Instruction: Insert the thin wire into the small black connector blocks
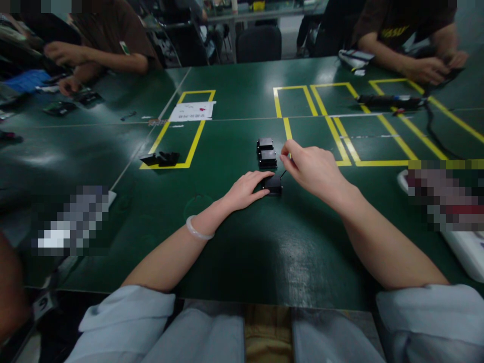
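A small black block-like part lies on the green table, with little shiny spots at its sides. My left hand holds it from the left, thumb at the near side and fingertips at the far side. My right hand is closed in a pinch on a thin dark rod, whose lower end reaches down to the right edge of the block. The rod's upper end is hidden in my fingers. Just beyond, two similar black blocks stand one behind the other.
Yellow tape outlines mark the green table. Black parts and a white paper sheet lie to the left. A black cylindrical tool with a cable lies right. Two people's hands work across the table. Blurred-out objects flank me.
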The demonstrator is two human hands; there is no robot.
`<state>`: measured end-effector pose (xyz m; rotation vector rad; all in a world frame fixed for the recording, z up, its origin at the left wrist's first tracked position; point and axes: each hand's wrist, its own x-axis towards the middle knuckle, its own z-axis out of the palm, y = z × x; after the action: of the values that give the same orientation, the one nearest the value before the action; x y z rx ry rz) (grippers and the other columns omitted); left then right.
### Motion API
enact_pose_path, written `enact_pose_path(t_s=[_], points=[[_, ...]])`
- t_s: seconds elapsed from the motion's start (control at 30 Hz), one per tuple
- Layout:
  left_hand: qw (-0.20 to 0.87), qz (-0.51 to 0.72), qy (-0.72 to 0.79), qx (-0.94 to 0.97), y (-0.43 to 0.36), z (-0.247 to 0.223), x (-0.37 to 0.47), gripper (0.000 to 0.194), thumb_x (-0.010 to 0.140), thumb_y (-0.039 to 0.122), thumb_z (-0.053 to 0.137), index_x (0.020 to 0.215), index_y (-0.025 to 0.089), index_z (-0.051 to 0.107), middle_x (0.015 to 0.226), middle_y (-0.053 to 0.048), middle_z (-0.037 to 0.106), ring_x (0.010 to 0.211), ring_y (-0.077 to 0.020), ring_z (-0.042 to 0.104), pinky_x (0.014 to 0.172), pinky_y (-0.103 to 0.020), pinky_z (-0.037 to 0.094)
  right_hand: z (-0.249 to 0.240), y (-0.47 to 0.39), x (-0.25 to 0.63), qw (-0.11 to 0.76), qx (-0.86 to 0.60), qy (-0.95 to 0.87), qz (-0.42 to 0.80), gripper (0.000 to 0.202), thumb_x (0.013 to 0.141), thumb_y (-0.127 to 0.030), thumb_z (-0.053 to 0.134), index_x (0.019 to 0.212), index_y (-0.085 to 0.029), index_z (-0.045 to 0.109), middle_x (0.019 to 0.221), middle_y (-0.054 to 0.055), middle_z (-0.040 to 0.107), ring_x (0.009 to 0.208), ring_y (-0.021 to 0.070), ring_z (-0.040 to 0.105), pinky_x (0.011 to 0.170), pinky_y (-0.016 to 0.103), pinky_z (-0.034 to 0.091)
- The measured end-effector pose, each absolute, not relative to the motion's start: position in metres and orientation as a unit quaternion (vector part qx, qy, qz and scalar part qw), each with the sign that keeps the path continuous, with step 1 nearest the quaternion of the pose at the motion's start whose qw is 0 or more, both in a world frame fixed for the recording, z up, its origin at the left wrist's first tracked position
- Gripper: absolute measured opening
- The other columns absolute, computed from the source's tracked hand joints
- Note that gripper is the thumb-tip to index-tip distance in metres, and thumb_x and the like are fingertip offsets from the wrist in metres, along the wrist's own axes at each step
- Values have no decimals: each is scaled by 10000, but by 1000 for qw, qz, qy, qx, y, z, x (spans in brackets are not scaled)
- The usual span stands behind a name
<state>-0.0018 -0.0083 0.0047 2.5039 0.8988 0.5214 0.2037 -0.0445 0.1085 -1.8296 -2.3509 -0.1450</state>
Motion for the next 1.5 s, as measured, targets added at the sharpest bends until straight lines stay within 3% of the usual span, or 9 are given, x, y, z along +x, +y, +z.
enact_pose_path(t_s=[0.33, 0.6, 0.83, 1.03, 1.27, 1.5], points=[[214, 184, 327, 902, -9, 5, -1, 491, 984, 418, 506, 1433, 227, 451, 1355, -99, 591, 1194, -278, 552, 1007, -415, 431, 108, -44, 204, 81, -614, -784, -46, 344, 947, -284, 319, 1164, -195, 571, 880, 92, 728, 707, 206, 609, 602, 293, 259], [216, 186, 326, 902, -9, 6, -1, 495, 983, 421, 510, 1431, 219, 453, 1372, -101, 583, 1207, -282, 548, 1010, -415, 431, 108, -43, 205, 82, -614, -784, -49, 366, 996, -427, 305, 1125, -206, 567, 845, 85, 721, 707, 217, 624, 577, 289, 243], [217, 184, 328, 901, -9, 6, -1, 485, 985, 416, 505, 1429, 229, 455, 1360, -96, 589, 1185, -278, 553, 1002, -418, 436, 107, -43, 207, 91, -603, -791, -45, 332, 995, -339, 307, 1191, -205, 539, 896, 70, 729, 733, 215, 638, 559, 294, 214], [215, 185, 326, 902, -9, 6, -1, 487, 983, 414, 511, 1426, 220, 455, 1353, -98, 590, 1174, -277, 554, 994, -413, 439, 108, -42, 206, 83, -613, -785, -40, 341, 996, -424, 334, 1137, -207, 556, 871, 73, 730, 732, 221, 636, 575, 289, 236], [214, 187, 324, 903, -8, 5, -1, 485, 983, 406, 517, 1422, 209, 456, 1349, -99, 592, 1178, -276, 553, 994, -407, 436, 107, -43, 207, 84, -604, -791, -41, 319, 983, -325, 322, 1212, -206, 510, 951, 73, 731, 752, 215, 638, 580, 294, 259], [214, 187, 323, 903, -8, 5, -1, 489, 982, 407, 518, 1421, 200, 458, 1334, -107, 598, 1170, -276, 560, 992, -407, 436, 108, -43, 206, 75, -616, -783, -43, 353, 997, -435, 317, 1140, -201, 539, 886, 85, 724, 736, 222, 636, 583, 292, 264]])
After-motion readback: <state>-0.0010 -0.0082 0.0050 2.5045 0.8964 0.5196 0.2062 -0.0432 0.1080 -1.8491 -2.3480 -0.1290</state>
